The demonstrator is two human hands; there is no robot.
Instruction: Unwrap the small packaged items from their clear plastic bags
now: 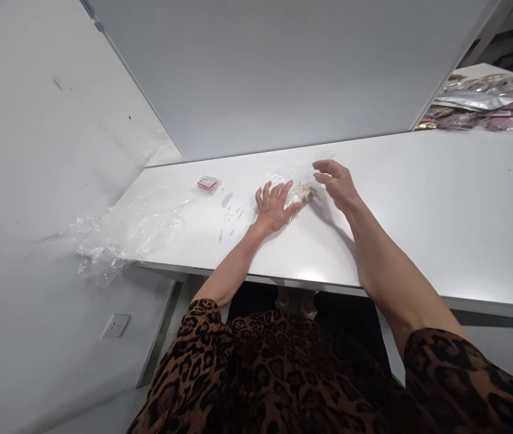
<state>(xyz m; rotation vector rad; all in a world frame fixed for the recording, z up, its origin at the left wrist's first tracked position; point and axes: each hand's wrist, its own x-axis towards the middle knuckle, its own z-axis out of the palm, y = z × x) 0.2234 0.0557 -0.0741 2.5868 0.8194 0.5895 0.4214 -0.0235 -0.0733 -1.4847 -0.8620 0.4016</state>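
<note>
A clear plastic bag (301, 195) with gold-brown contents lies on the white table; what exactly is inside is too small to make out. My left hand (273, 208) rests on the bag's left part with its fingers spread, covering some of it. Just right of the bag, my right hand (336, 184) is held over the table, fingers curved and apart from the thumb. I see nothing between those fingers, though thin clear film lies close to their tips.
A small clear packet with a pink-edged item (207, 184) lies to the left. Crumpled clear plastic (116, 244) hangs over the table's left end. A grey panel (292, 78) rises behind the white table (441, 211). Several bagged items (486, 105) are piled at the far right.
</note>
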